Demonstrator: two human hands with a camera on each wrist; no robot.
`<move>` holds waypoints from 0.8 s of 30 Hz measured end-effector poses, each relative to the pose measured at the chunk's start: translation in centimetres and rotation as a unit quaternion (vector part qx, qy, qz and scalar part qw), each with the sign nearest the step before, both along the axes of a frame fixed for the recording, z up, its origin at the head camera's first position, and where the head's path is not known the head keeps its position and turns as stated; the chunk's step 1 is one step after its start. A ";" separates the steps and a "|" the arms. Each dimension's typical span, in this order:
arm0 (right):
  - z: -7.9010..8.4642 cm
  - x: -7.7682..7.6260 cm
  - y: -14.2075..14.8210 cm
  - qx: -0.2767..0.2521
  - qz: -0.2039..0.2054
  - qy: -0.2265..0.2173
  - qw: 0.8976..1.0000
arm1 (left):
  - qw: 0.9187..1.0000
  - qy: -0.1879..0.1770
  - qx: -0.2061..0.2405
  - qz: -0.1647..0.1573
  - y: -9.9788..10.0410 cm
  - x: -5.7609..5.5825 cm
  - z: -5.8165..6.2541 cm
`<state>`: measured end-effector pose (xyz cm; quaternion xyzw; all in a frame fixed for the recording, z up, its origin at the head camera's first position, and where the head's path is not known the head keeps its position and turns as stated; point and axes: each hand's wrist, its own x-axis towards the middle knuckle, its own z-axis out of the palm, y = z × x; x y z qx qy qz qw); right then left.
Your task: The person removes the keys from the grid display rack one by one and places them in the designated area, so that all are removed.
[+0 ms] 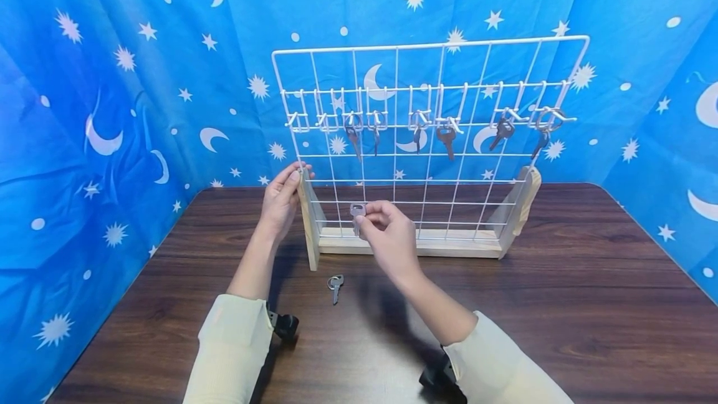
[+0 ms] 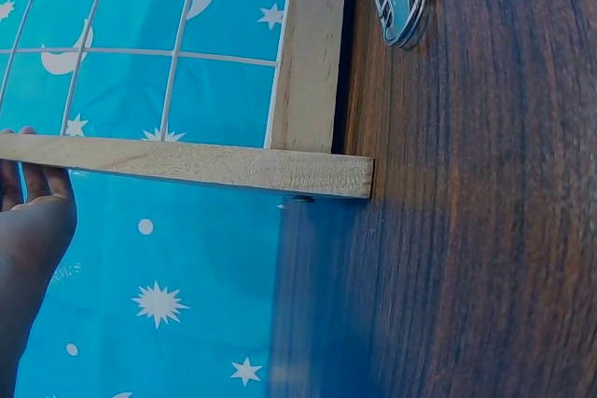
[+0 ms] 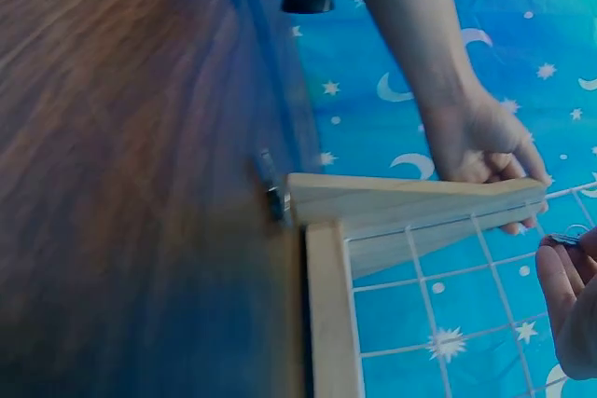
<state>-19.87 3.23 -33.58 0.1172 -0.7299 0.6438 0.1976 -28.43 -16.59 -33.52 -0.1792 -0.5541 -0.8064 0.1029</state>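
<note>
At the lower edge of the frame, two pale sleeves (image 1: 230, 348) are seen, with a small black device strapped at each wrist. Just above them, left of centre, a loose key (image 1: 335, 289) with its ring is laid on the dark wooden table (image 1: 589, 260). Near the middle of the frame, a second key (image 1: 357, 210) is pinched between the thumb and fingers of the right hand (image 1: 392, 239), its head uppermost; it is held before the lower part of a white wire grid (image 1: 411, 155), and whether the wires are touched cannot be told. At centre left, the top of a wooden side board (image 1: 310, 229) is gripped by the left hand (image 1: 280, 201), the thumb set on the near side and the fingertips partly hidden behind. Across the upper centre and right, six keys (image 1: 446, 141) are hung from white hooks. The background is filled by a blue star-and-moon cloth (image 1: 168, 80).
</note>
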 end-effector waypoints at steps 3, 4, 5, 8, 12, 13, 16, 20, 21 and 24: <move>-0.6 -0.1 0.2 -0.014 0.015 -0.037 0.999 | 1.000 0.002 -0.001 0.000 0.0 0.0 0.0; -0.8 -0.1 0.3 -0.017 0.018 -0.050 0.998 | 1.000 0.002 -0.002 0.000 0.0 0.0 0.0; -0.9 -0.1 0.4 -0.021 0.023 -0.062 0.998 | 1.000 0.003 -0.003 0.000 0.0 0.0 0.0; -1.5 -0.1 0.5 -0.026 0.040 -0.098 0.994 | 1.000 0.004 -0.008 -0.001 0.0 0.0 0.0; -2.2 0.1 0.7 -0.016 0.061 -0.146 0.987 | 1.000 0.001 -0.006 0.000 0.0 0.0 0.0; -2.3 0.1 0.7 -0.013 0.066 -0.158 0.985 | 1.000 0.002 -0.006 0.000 0.0 0.0 0.0; -2.8 0.1 0.9 -0.018 0.085 -0.195 0.977 | 1.000 0.002 -0.004 -0.001 0.0 0.0 0.0; -3.4 0.3 1.0 -0.040 0.131 -0.246 0.960 | 1.000 0.004 -0.004 -0.002 0.0 0.1 0.1; -3.6 0.3 1.0 -0.044 0.142 -0.258 0.955 | 1.000 0.004 -0.005 -0.002 0.0 0.1 0.1; -4.3 0.3 1.2 -0.042 0.167 -0.286 0.942 | 1.000 0.002 -0.006 -0.003 0.0 0.1 0.1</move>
